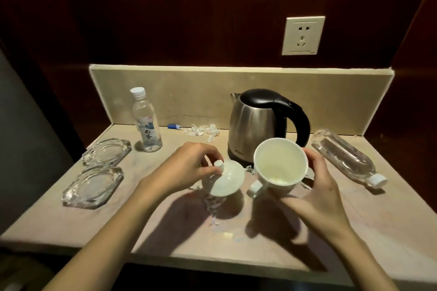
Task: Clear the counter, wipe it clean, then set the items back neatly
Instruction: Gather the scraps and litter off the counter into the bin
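My left hand (189,168) pinches the knob of a white cup lid (227,179), held tilted just above the beige counter (354,231). My right hand (314,191) grips a white mug (279,168), lifted and tipped so its empty inside faces me, handle at the lower left. Behind them stands a steel kettle (255,125) with a black lid and handle. An upright water bottle (146,120) is at the back left. A second clear bottle (347,158) lies on its side at the right. Two glass ashtrays (106,151) (92,186) sit at the left.
White paper scraps (203,131) lie by the backsplash, more scraps (212,205) under the lid. A small blue and white object (173,126) rests at the back. A wall socket (302,35) is above the kettle. The counter's front edge (212,264) is near me.
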Demonstrator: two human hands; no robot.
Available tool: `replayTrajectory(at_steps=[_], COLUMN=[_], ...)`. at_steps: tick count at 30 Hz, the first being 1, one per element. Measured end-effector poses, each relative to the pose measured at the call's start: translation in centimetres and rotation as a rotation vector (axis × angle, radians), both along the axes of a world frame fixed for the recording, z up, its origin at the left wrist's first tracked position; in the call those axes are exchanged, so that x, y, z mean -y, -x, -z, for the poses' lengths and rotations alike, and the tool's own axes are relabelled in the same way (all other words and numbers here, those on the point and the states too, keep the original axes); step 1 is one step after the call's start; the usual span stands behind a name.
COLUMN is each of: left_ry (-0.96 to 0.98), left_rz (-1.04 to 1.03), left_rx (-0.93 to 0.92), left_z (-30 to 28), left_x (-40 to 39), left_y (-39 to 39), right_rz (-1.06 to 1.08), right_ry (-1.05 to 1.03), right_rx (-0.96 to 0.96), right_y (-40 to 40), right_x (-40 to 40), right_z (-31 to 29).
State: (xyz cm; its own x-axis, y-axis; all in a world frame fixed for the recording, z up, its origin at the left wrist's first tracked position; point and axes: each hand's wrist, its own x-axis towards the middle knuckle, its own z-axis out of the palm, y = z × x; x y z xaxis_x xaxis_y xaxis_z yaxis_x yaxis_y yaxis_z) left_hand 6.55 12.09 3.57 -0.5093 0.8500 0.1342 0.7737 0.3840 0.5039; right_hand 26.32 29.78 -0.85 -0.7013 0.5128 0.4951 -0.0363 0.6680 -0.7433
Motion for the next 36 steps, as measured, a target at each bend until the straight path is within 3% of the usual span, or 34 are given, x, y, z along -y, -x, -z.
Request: replayTrajectory(at_steps=[3,22,36], left_ry=[-0.001,0.043,0.068], left_rz=[-0.079,-0.636,-0.651], left_rx=[-0.006,-0.086,-0.052], left_z=[-0.9,-0.6,1.4], left_x=[3.0,22.6,25.3], left_y=[1.3,9.0,11.8], right_rz=[-0.057,-0.368,-0.373], right_ry=[0.144,0.19,0.235], right_rx=[0.051,0.201,0.233], right_y=[1.5,16.9,21.5], right_x=[1.2,15.1,17.9], right_z=[-0.7,1.2,2.1])
